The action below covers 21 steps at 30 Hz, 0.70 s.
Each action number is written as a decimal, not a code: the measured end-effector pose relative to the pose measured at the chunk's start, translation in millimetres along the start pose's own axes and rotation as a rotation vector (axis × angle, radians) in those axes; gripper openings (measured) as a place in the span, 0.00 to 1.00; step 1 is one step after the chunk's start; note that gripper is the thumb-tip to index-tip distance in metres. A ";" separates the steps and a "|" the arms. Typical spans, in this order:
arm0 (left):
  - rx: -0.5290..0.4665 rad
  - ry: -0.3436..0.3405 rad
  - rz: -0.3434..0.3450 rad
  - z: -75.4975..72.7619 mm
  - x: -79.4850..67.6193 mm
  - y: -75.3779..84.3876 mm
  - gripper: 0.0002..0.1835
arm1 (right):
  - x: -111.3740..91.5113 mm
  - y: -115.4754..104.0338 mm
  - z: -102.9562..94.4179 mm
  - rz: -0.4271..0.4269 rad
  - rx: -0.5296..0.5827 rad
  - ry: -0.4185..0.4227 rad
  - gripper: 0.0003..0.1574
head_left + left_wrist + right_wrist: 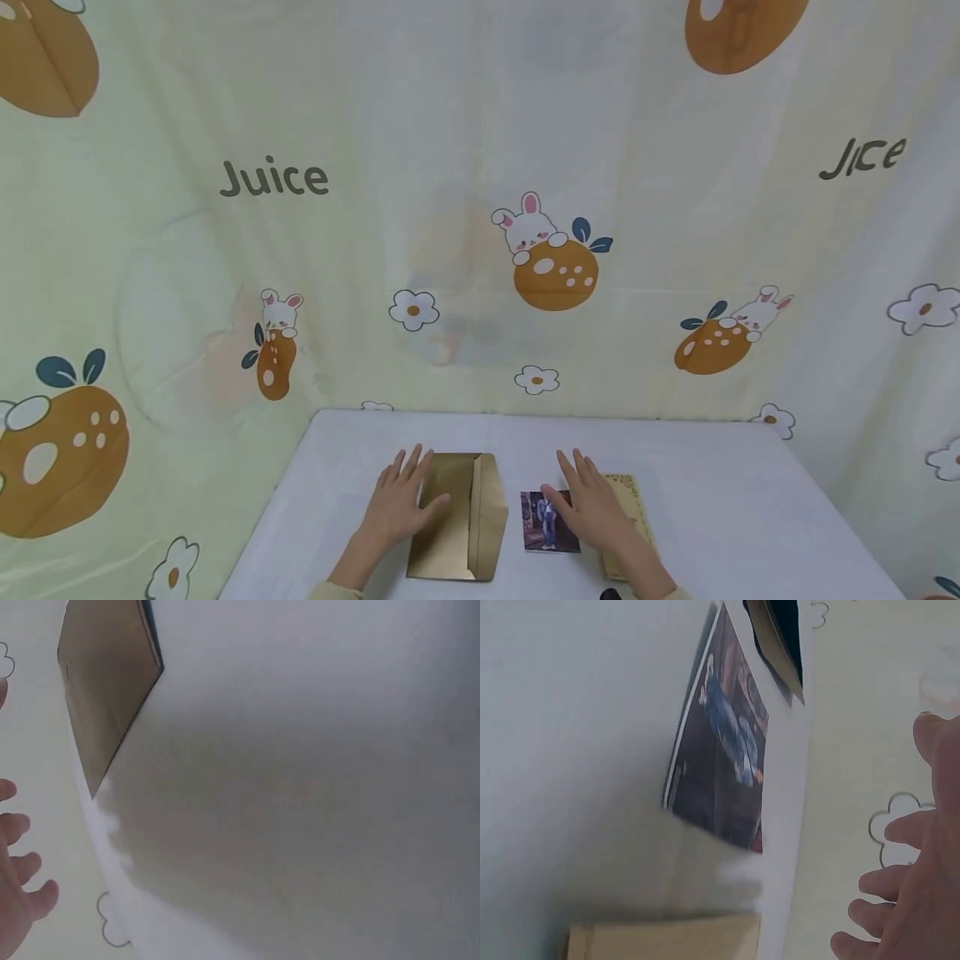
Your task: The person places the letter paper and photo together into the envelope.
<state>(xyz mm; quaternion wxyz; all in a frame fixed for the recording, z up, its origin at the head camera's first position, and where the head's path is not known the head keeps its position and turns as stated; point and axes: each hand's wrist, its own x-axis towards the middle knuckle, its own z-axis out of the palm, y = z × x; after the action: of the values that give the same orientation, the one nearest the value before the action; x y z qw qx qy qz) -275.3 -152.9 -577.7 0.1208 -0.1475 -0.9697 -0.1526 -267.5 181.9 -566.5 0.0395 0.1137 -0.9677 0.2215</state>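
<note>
A gold envelope [442,537] [109,675] lies flat on the table, its flap folded out to the right. My left hand [397,504] [15,881], fingers spread, hovers at the envelope's left edge and holds nothing. To the right lies a square photo [537,533] [720,750] of a figure in blue. Beside it is a cream-yellow card or booklet [624,493] [671,939] with an ornate border. My right hand [597,512] [911,889] is stretched out above these two, covering part of each, with nothing in its grasp.
All of this lies on a table with a white cover [720,500]. A printed curtain [450,125] hangs behind and at both sides. A small black object [611,594] shows at the bottom edge of the head view, mostly cut off.
</note>
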 end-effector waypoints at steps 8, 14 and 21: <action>-0.040 -0.044 0.023 12.8 3.2 8.0 0.43 | 7.7 -19.3 18.7 -0.068 -0.012 -0.010 0.48; -0.030 -0.087 0.041 23.4 3.8 13.0 0.43 | 11.0 -39.3 31.9 -0.138 -0.010 -0.066 0.47; 0.026 -0.114 0.083 34.7 7.1 16.9 0.41 | 17.0 -57.2 52.5 -0.261 -0.132 -0.129 0.39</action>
<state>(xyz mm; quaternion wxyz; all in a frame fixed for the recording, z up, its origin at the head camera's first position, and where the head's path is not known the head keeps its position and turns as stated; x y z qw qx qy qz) -282.9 -124.3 -603.4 0.0736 -0.1946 -0.9699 -0.1263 -271.8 105.4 -587.6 0.0128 0.2496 -0.9577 0.1429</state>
